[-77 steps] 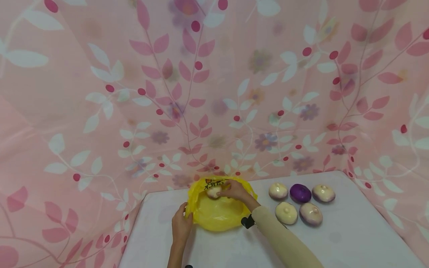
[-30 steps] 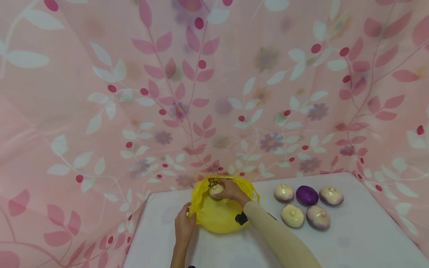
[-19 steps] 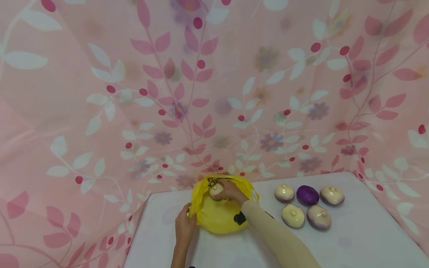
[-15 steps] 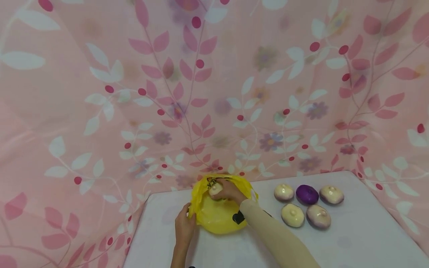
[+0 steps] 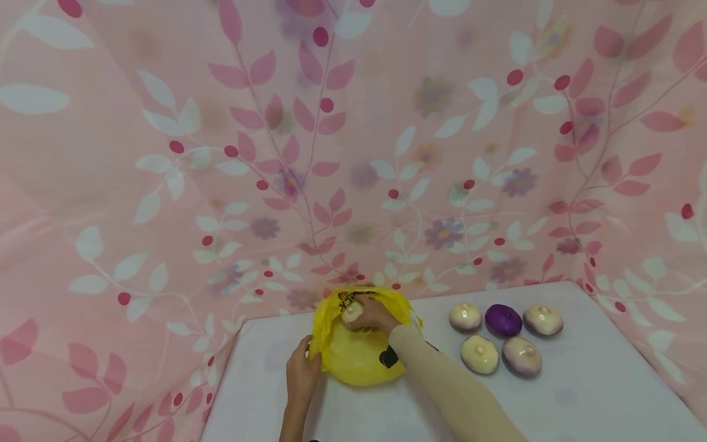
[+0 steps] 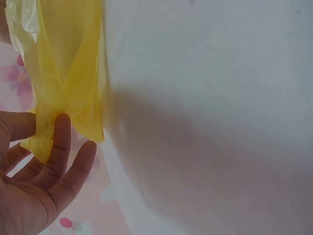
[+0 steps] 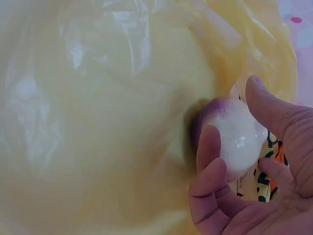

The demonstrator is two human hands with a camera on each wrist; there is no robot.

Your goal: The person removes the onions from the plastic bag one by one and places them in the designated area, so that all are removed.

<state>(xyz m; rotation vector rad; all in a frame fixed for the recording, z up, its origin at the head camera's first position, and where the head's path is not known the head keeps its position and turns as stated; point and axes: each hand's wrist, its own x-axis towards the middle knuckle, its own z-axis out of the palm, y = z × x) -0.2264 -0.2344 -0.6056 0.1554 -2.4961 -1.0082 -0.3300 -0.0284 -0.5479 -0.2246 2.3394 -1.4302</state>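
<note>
A yellow plastic bag (image 5: 356,350) lies on the white table (image 5: 580,393). My left hand (image 5: 302,371) pinches the bag's left edge (image 6: 49,125) between thumb and fingers. My right hand (image 5: 372,314) reaches into the bag's far side and grips a white round vegetable with a purple tinge (image 7: 234,134), also seen as a pale ball (image 5: 351,312) in the head view. The yellow plastic (image 7: 107,122) fills the right wrist view behind the vegetable.
Several round vegetables sit in a cluster at the right of the bag: a deep purple one (image 5: 503,320), a cream one (image 5: 479,354) and pale purple-tinged ones (image 5: 521,356). A pink leaf-patterned curtain (image 5: 353,153) hangs behind and around the table.
Both hands stay almost where they were. My right hand keeps the vegetable at the bag's far rim; the head camera has shifted slightly.
</note>
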